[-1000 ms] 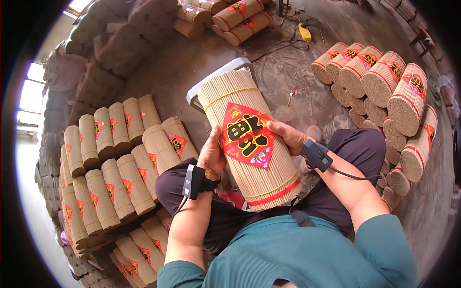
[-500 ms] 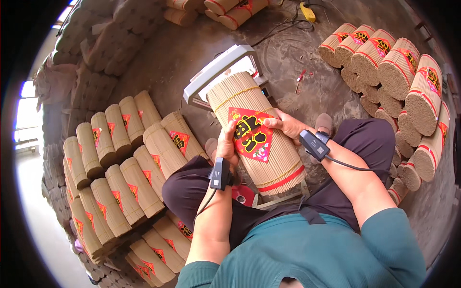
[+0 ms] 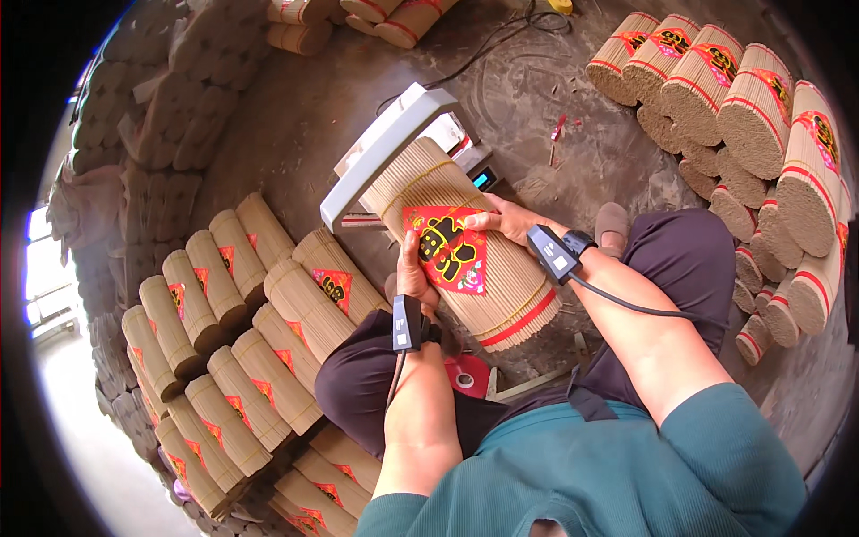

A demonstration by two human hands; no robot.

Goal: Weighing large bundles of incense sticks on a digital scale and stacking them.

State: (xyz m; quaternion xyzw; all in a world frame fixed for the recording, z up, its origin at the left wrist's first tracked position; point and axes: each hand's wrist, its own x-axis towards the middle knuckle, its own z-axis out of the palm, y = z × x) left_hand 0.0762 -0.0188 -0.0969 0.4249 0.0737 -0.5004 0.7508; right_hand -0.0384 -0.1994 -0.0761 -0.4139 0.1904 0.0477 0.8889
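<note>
Chunky bundle of thin tan sticks (image 3: 501, 285) sits btwn L hand (image 3: 414, 279) & R hand (image 3: 515, 224), both gripping its sides; red diamond label (image 3: 452, 255) w/ black-&-gold design faces up, red band (image 3: 519, 326) round the near end. Smooth grey frame (image 3: 380, 166) stands right at its far end, partly in the way. Similar bundles (image 3: 277, 387) stacked L of L hand; more (image 3: 747, 139) beyond R hand, rough-textured rounded ends showing

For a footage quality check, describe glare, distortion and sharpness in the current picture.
Head view: the window at left glares white; head view: fisheye rounding leaves black corners; head view: the held bundle looks fairly sharp, the grey stack at upper left dimmer and softer.
</note>
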